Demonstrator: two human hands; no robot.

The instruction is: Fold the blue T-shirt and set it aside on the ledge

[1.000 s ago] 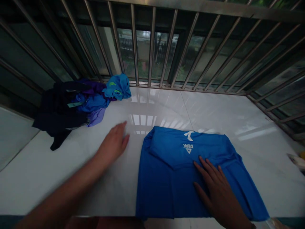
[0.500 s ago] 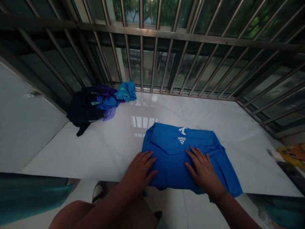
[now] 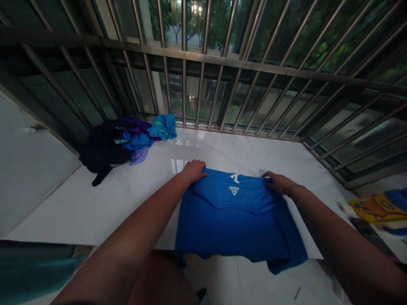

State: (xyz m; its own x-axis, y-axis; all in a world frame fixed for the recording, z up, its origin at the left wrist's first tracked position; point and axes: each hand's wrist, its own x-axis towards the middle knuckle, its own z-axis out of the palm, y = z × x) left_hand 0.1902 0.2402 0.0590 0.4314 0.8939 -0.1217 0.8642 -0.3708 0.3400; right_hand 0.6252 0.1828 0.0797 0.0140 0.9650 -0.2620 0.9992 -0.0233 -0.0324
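A blue shirt (image 3: 229, 228) with a white logo and lettering lies partly folded on the white ledge, its near edge hanging over the front. My left hand (image 3: 194, 170) grips the shirt's far left corner, fingers closed on the fabric. At the far right corner, my right hand (image 3: 278, 183) pinches the folded edge between thumb and fingers. The far part of the shirt is doubled over, with its flap reaching toward the middle.
A heap of dark, purple and blue clothes (image 3: 108, 148) sits at the ledge's back left. Metal bars (image 3: 203, 57) run along the window behind. On the right lies a yellow item with a cartoon print (image 3: 373, 207). A teal cloth (image 3: 34, 271) hangs at lower left.
Both hands have moved from lying flat on the middle of the shirt to its far corners and closed on them. The shirt sits slightly nearer, its front edge hanging lower.
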